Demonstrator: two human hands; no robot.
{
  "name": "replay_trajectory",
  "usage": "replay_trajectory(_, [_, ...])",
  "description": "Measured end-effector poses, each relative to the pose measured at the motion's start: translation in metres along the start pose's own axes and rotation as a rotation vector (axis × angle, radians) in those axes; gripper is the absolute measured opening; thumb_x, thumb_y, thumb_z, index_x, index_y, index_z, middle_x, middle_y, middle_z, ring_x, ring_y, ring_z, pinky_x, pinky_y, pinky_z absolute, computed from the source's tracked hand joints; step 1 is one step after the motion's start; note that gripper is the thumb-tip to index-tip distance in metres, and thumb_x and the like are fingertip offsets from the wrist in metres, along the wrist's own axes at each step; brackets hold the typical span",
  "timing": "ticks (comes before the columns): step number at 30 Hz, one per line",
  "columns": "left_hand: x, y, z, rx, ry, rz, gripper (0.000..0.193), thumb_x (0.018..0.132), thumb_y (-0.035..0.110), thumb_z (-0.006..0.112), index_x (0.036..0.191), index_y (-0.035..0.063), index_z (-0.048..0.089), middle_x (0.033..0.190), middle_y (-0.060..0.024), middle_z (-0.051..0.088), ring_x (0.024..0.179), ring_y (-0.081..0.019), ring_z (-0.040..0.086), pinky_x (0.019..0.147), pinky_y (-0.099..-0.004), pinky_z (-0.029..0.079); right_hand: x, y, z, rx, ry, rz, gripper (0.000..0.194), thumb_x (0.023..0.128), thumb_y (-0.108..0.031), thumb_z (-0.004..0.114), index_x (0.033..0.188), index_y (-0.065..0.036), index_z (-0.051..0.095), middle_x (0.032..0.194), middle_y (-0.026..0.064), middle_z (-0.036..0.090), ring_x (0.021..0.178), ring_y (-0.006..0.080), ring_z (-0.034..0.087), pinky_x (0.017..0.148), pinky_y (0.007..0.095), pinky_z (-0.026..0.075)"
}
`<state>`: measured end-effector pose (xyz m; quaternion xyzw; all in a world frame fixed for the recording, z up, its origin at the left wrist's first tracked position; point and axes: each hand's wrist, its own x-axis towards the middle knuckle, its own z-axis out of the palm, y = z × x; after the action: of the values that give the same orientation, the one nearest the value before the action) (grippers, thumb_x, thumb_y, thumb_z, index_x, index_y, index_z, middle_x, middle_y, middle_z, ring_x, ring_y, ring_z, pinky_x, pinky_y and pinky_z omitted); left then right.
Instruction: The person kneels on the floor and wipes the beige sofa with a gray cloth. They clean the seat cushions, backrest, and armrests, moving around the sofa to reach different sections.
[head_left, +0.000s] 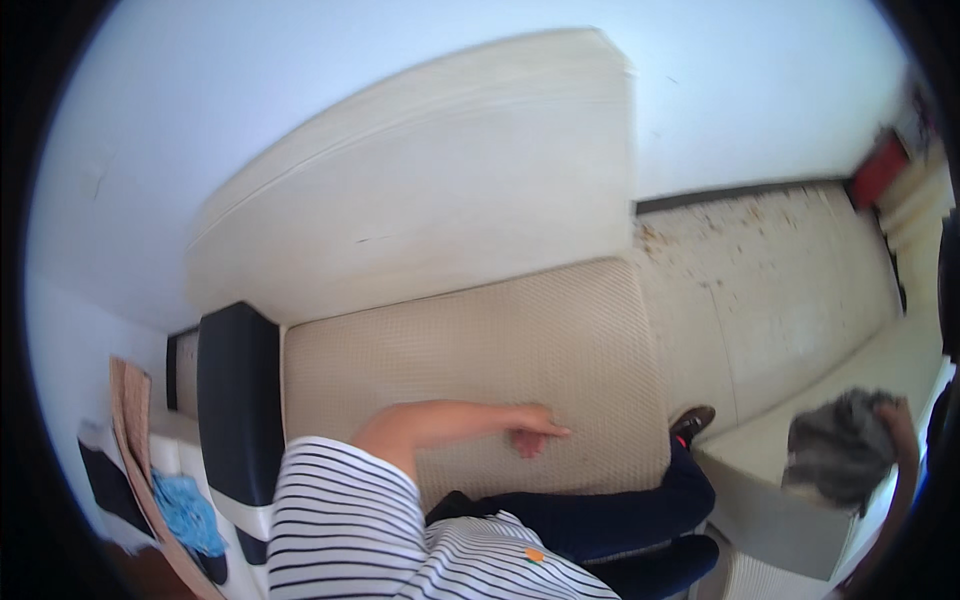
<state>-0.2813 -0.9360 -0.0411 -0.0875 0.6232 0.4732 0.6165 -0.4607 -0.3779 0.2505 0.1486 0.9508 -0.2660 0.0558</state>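
Observation:
My left hand (536, 431) is over the woven beige seat cushion (465, 360), holding nothing, with the index finger extended and other fingers partly curled. At the far right, my right hand (892, 412) grips a crumpled grey cloth (840, 442), held against or just above a pale, box-like furniture piece (780, 487). Whether the cloth touches its surface cannot be told. The striped shirt sleeve and dark trousers show at the bottom.
A cream backrest (450, 187) rises behind the cushion, and a black armrest (240, 397) stands left. Light-blue cloth (187, 514) and brown strips (131, 412) lie farther left. Debris specks the floor (765, 262); a shoe (696, 421) is near the cushion. A red object (881, 169) stands upper right.

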Motion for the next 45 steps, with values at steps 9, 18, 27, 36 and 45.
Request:
replay_trajectory(9, [0.029, 0.016, -0.010, 0.026, 0.098, -0.395, 0.067, 0.091, 0.056, 0.061, 0.072, -0.0077, 0.068, 0.072, -0.0189, 0.070, 0.059, -0.0264, 0.070, 0.050, -0.0354, 0.057, 0.026, -0.050, 0.007, -0.270, -0.472, -0.279, 0.045, 0.061, -0.007, 0.064, 0.105, 0.001, 0.064, 0.092, 0.0229, 0.067, 0.083, 0.0377, 0.066, 0.078, 0.0407, 0.053])
replay_trajectory(18, [0.017, 0.044, 0.002, -0.007, 0.201, -0.495, 0.060, 0.093, 0.048, 0.062, 0.073, -0.0078, 0.069, 0.071, -0.0175, 0.070, 0.058, -0.0255, 0.069, 0.059, -0.0354, 0.058, 0.029, -0.058, 0.001, -0.310, -0.518, -0.742, 0.057, 0.059, -0.016, 0.082, 0.111, -0.010, 0.060, 0.074, 0.0076, 0.058, 0.074, 0.0264, 0.062, 0.061, 0.0385, 0.050])
replay_trajectory(27, [-0.073, 0.188, 0.062, 0.326, 0.599, -0.377, 0.050, 0.095, 0.044, 0.057, 0.107, -0.0031, 0.068, 0.110, -0.0170, 0.069, 0.100, -0.0259, 0.066, 0.088, -0.0419, 0.050, 0.054, -0.026, 0.002, -0.161, -0.332, -0.676, 0.039, 0.073, -0.024, 0.075, 0.106, -0.009, 0.060, 0.081, 0.0125, 0.065, 0.080, 0.0331, 0.066, 0.068, 0.0452, 0.053])
replay_trajectory(36, [-0.314, 0.322, -0.081, 0.490, 1.434, 0.041, 0.031, 0.084, 0.033, 0.069, 0.092, 0.0033, 0.071, 0.089, -0.0147, 0.071, 0.084, -0.0289, 0.069, 0.077, -0.0393, 0.053, 0.053, 0.001, 0.019, -0.123, -0.411, -0.617, 0.035, 0.076, -0.025, 0.072, 0.108, -0.012, 0.063, 0.089, 0.0150, 0.068, 0.083, 0.0367, 0.066, 0.071, 0.0480, 0.053])
replay_trajectory(45, [-0.316, 0.441, -0.219, 0.960, 1.510, 0.233, 0.015, 0.088, 0.016, 0.064, 0.099, 0.0052, 0.064, 0.108, -0.0106, 0.063, 0.101, -0.0284, 0.061, 0.087, -0.0398, 0.047, 0.064, 0.007, 0.029, -0.157, -0.588, -0.375, 0.046, 0.071, -0.017, 0.077, 0.114, -0.011, 0.061, 0.095, 0.0156, 0.063, 0.089, 0.0361, 0.064, 0.075, 0.0469, 0.052])
